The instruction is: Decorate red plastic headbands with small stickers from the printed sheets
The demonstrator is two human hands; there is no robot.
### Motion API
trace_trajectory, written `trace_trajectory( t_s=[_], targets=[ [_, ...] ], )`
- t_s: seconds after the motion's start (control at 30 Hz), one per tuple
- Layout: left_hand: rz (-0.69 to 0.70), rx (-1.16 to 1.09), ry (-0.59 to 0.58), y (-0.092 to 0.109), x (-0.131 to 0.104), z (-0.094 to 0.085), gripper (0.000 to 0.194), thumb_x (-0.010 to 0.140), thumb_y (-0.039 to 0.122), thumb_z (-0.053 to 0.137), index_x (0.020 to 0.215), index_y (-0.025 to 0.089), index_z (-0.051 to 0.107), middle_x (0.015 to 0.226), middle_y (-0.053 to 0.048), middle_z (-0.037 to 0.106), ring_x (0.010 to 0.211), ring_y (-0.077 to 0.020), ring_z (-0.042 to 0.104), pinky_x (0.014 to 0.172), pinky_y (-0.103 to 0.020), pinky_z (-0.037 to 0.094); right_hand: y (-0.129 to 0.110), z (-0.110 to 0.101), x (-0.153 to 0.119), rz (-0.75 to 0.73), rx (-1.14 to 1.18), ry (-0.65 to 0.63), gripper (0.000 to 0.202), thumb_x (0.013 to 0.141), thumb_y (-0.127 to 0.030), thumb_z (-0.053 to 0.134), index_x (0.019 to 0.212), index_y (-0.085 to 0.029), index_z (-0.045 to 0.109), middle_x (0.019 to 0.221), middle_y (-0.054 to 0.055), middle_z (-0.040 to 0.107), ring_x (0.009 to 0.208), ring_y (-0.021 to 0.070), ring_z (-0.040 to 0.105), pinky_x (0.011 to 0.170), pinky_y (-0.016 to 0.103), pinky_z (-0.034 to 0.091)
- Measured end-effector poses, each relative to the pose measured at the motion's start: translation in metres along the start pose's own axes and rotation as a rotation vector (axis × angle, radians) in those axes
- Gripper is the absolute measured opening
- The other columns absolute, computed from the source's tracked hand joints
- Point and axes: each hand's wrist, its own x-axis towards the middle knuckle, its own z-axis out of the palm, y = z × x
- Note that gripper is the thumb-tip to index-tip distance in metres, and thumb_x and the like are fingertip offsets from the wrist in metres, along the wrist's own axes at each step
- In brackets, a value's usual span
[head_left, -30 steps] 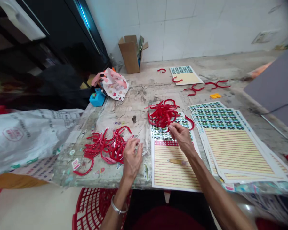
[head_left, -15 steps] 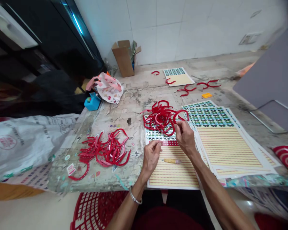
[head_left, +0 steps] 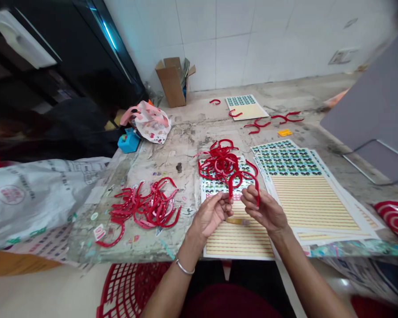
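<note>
A red headband [head_left: 231, 186] stands upright as an arch between my two hands. My right hand [head_left: 267, 211] is closed on its right end. My left hand [head_left: 212, 215] has thumb and fingertips at its left end, with the other fingers loosely curled. Just beyond the hands, a heap of red headbands [head_left: 215, 165] covers the top of a sticker sheet [head_left: 239, 245]. Under my fingers a yellowish pen-like tool [head_left: 237, 221] lies on the sheet, partly hidden.
Left of the sheet is another pile of red and pink headbands [head_left: 152, 205]. Sticker sheets [head_left: 315, 203] are stacked at right. Farther back are a cardboard box [head_left: 172, 86], a patterned bag [head_left: 154, 123], a blue holder [head_left: 128, 142], an orange piece [head_left: 284, 132] and loose headbands [head_left: 258, 126].
My right hand has drawn one headband off the heap toward me and turned it into an upright arch. My left hand has turned and moved to its left end.
</note>
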Motion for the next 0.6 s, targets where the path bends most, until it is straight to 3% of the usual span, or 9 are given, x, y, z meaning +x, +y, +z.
trace_trajectory(
  t_s=[0.23,0.4,0.5,0.6],
  targets=[
    [-0.2,-0.152,-0.151,0.01,-0.017,0.007,0.013,0.083,0.019,0.058,0.085,0.006,0.06,0.072,-0.002,0.047,0.052,-0.0021,0.041,0.044,-0.01,0.036,0.006,0.004,-0.001,0.002,0.05,-0.094,0.026,0.077,-0.035,0.063,0.072,-0.019,0.043,0.066,-0.004,0.025,0.053,0.0084,0.019,0.036,0.013,0.022],
    [-0.227,-0.156,-0.169,0.015,-0.029,0.016,0.014,0.081,0.018,0.059,0.088,0.005,0.061,0.072,-0.001,0.042,0.05,-0.0011,0.038,0.042,-0.008,0.035,0.001,0.001,0.001,-0.034,-0.058,-0.1,0.026,0.076,-0.038,0.063,0.072,-0.019,0.046,0.065,-0.003,0.029,0.054,0.0084,0.024,0.037,0.015,0.021],
    [-0.15,-0.093,-0.091,0.017,-0.032,0.013,0.009,0.079,0.016,0.062,0.082,0.008,0.062,0.071,0.0,0.043,0.05,-0.0009,0.037,0.044,-0.009,0.037,0.0,-0.004,0.002,-0.008,-0.325,-0.015,0.024,0.081,-0.044,0.055,0.082,-0.02,0.053,0.065,-0.002,0.038,0.053,0.0088,0.029,0.039,0.018,0.024],
    [0.013,0.014,0.019,0.021,-0.035,0.002,0.005,0.076,0.015,0.065,0.078,0.01,0.063,0.071,0.0,0.048,0.051,-0.0013,0.039,0.052,-0.013,0.042,0.007,-0.01,-0.003,-0.055,-0.881,0.123,0.028,0.084,-0.042,0.052,0.104,-0.023,0.057,0.079,0.003,0.053,0.061,0.0122,0.043,0.052,0.025,0.037]
  ],
)
